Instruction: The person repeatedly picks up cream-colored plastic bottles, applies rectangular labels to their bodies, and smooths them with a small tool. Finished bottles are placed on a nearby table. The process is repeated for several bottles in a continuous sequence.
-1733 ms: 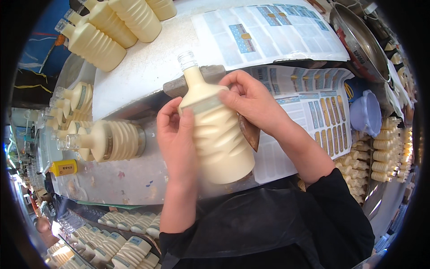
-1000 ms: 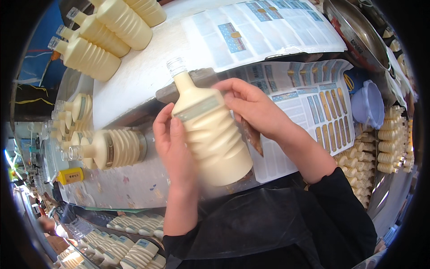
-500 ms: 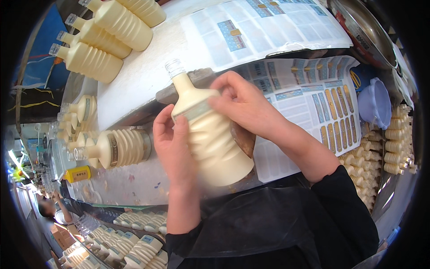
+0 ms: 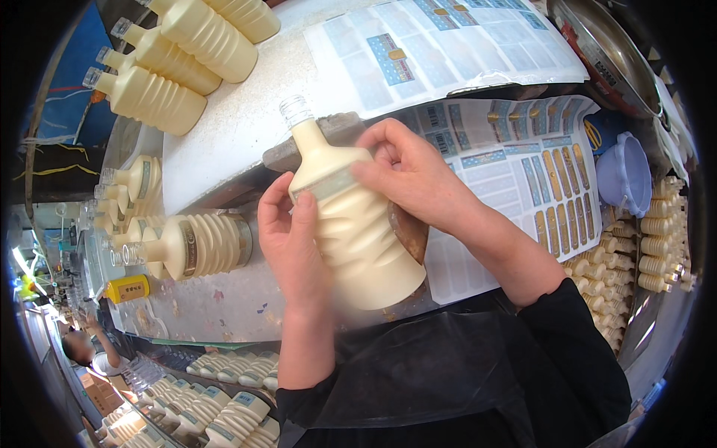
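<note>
A cream-coloured bottle [image 4: 366, 246] with a ribbed body and a clear threaded neck lies tilted in front of me, its neck pointing up and left. A greyish-green label strip [image 4: 327, 184] runs across its shoulder. My left hand [image 4: 290, 235] is at the bottle's left side, fingers curled and thumb pressed on the strip's left end. My right hand [image 4: 399, 168] is closed in a pinch at the strip's right end, the thumb against the bottle. What lies between the right fingertips is partly hidden. Behind the neck sits a grey block [image 4: 284, 154]; a brown piece [image 4: 408, 235] shows beside the bottle.
Label sheets [image 4: 571, 175] spread to the right and on the raised white surface [image 4: 224, 160]. Several bottles [image 4: 153, 97] stand at the upper left; a labelled bottle [image 4: 213, 246] lies at left near a yellow container [image 4: 128, 288]. A purple basin [image 4: 626, 175] is at right. Another person [image 4: 104, 355] is far left.
The view has shifted very slightly. Both hands keep their places on the bottle and label strip, with hardly any visible movement.
</note>
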Demonstrator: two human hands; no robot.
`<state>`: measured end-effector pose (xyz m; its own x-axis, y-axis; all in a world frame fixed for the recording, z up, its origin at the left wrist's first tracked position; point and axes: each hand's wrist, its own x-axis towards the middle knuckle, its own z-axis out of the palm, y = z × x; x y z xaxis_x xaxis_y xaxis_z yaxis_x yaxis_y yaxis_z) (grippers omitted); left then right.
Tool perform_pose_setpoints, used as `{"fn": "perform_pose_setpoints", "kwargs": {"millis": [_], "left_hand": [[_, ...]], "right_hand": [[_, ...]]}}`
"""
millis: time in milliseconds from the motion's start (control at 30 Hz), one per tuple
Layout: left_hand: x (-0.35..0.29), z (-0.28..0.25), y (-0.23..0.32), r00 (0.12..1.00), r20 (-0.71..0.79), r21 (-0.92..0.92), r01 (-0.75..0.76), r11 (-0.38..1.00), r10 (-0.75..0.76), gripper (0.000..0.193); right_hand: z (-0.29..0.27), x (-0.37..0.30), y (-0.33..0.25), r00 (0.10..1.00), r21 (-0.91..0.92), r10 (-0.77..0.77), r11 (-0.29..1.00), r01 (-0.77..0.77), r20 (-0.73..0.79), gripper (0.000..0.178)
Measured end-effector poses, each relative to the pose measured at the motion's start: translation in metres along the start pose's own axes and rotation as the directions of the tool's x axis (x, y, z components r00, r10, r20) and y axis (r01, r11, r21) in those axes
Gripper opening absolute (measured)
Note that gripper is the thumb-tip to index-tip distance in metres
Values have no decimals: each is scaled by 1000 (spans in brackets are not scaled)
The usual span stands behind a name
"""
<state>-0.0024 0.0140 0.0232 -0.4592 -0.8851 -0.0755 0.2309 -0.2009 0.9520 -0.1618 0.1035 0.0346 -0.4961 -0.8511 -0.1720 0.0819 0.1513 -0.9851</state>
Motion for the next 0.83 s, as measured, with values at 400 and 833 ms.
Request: {"fn": "perform_pose_setpoints", "kwargs": {"millis": [400,833], "left_hand": [[-1,4,2,998,-52,-87,28,996,-33,30],[7,-10,-7,993,12,-210,114,971,-114,36]], "right_hand": [[-15,2,8,996,221,78,971,-86,48,23],[-12,4,7,987,154,84,983,-105,136,37]]}}
